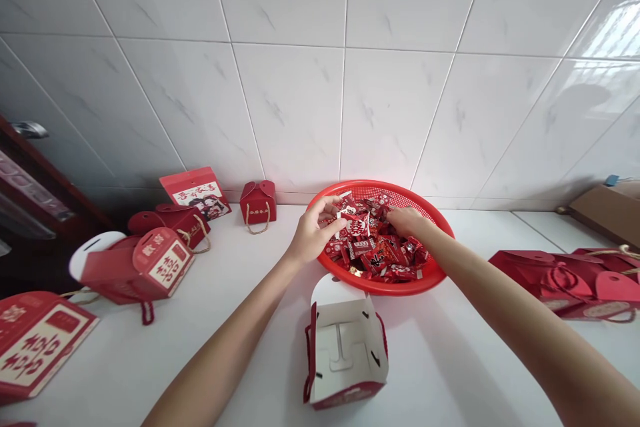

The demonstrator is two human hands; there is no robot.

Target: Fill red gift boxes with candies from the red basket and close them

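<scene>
Both hands are at a round red plastic basket [445, 267] heaped with wrapped candies [383, 257] in red wrappers. My left hand [316, 230], at the basket's left side, pinches a red-and-white wrapped candy [356, 225] between thumb and fingers. Over on the right of the heap, my right hand [406, 220] reaches down among the candies; its fingertips are hidden, and what they hold cannot be made out. Just in front of the basket stands an open gift box [343, 347], its white inside bare, with red cord at its sides.
At the left stand several closed red gift boxes [145, 263], with a small dark red box [258, 203] and a printed red card bag [200, 195] by the tiled wall. More red boxes [570, 283] and a brown cardboard box [607, 210] sit at the right.
</scene>
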